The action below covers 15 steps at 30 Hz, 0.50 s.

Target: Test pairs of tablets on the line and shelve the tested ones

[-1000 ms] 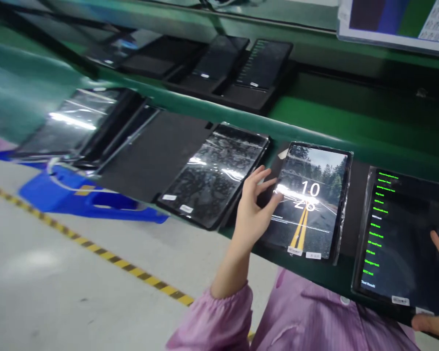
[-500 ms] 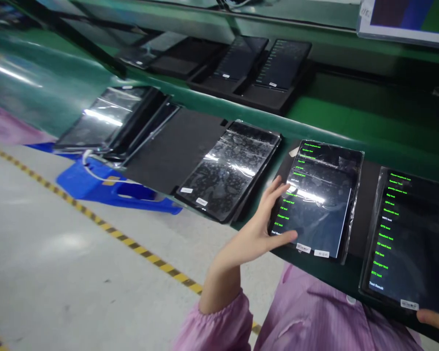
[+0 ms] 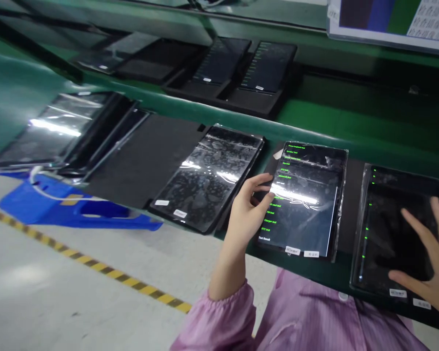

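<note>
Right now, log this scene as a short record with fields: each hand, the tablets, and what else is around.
left hand: open, fingers at the left edge of the middle tablet
right hand: open, spread over the right tablet
middle tablet: green menu text lit, in clear film
right tablet: mostly dark, a few green marks
left tablet: dark, film-wrapped, untouched
bench: green
tray: black, further back, holds more tablets
bin: blue, on the floor
</note>
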Motion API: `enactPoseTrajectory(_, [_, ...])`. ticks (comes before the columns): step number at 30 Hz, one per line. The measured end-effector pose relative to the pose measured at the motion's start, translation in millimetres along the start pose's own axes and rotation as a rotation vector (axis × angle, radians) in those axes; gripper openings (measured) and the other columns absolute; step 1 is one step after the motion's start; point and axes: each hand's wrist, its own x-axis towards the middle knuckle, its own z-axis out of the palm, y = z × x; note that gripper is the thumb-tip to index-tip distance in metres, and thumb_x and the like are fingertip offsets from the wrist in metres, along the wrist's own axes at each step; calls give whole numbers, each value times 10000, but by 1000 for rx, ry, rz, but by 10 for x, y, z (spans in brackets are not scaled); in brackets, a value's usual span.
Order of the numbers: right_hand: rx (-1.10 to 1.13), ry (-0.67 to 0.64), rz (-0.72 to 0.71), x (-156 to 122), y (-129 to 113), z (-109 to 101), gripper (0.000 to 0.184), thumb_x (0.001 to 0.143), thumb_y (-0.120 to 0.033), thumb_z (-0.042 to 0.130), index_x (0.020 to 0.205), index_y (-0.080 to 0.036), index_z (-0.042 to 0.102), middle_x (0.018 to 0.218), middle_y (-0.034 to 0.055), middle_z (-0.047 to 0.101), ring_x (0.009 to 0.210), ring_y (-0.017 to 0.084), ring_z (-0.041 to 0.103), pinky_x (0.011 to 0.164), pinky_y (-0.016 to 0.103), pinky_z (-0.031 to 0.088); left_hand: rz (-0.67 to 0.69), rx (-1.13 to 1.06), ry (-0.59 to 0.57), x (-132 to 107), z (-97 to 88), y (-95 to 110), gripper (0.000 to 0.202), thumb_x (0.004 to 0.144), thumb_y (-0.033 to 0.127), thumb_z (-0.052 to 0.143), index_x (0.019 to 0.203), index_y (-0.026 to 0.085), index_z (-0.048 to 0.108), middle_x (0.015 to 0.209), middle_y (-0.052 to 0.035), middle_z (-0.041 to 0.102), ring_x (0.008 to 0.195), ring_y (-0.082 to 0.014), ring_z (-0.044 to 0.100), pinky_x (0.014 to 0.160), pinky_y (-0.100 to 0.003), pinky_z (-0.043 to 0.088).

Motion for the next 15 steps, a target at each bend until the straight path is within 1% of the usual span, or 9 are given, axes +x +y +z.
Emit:
enactPoseTrajectory(2, [-36,-14,-135,164,-105,43,759,990,-700,467,1645,-380,257,1750,56,-91,1551,507,157,1131,801,318,17,57,10,-6,28,23,529,797,396,730,1276,209,607,1300,-106,694,1034,-252,660,755,-349,486])
enactPoseTrajectory(5, [-59,-16,-259,356,-242,129,616,1040,-574,455,1600,-327,386,1752,49,-67,1576,461,93,1165,773,289,31,125,-39,-28,31,45,801,710,481,839,1397,229,512,1369,-106,639,1102,-269,625,888,-389,499])
enactPoseTrajectory(6, [-72,-9,-284,390,-257,154,578,1050,-552,443,1574,-311,434,1752,42,-62,1580,453,72,1170,769,282,34,142,-62,-32,22,46,851,699,506,849,1421,235,489,1393,-108,620,1125,-275,616,912,-397,496])
enactPoseTrajectory(7, [-89,-6,-300,404,-250,172,553,1057,-547,431,1551,-302,474,1753,35,-56,1582,449,57,1172,769,277,35,153,-80,-32,10,42,859,710,530,838,1434,237,478,1411,-112,607,1142,-280,610,907,-396,494])
enactPoseTrajectory(9, [-127,-9,-287,372,-172,176,533,1064,-568,407,1516,-311,525,1754,18,-41,1584,445,47,1165,780,274,27,148,-98,-22,-17,29,784,780,564,763,1434,231,486,1433,-124,598,1151,-283,606,843,-377,486])
enactPoseTrajectory(12, [-177,15,-190,239,17,108,541,1061,-625,374,1461,-330,589,1755,7,-13,1578,461,76,1141,815,269,-5,86,-92,11,-34,15,662,854,562,667,1401,214,531,1426,-131,616,1117,-269,614,757,-353,454])
enactPoseTrajectory(14, [-199,49,-128,172,94,50,540,1063,-627,368,1428,-317,621,1754,12,-7,1572,477,94,1133,832,259,-24,50,-71,37,-23,18,620,861,539,659,1374,206,561,1398,-124,639,1087,-256,620,749,-346,446])
enactPoseTrajectory(15, [-200,62,-127,162,100,31,533,1065,-619,373,1425,-314,623,1754,14,-11,1569,483,101,1129,836,260,-29,40,-55,50,-12,22,606,858,527,661,1361,201,572,1378,-121,652,1070,-251,624,747,-344,445])
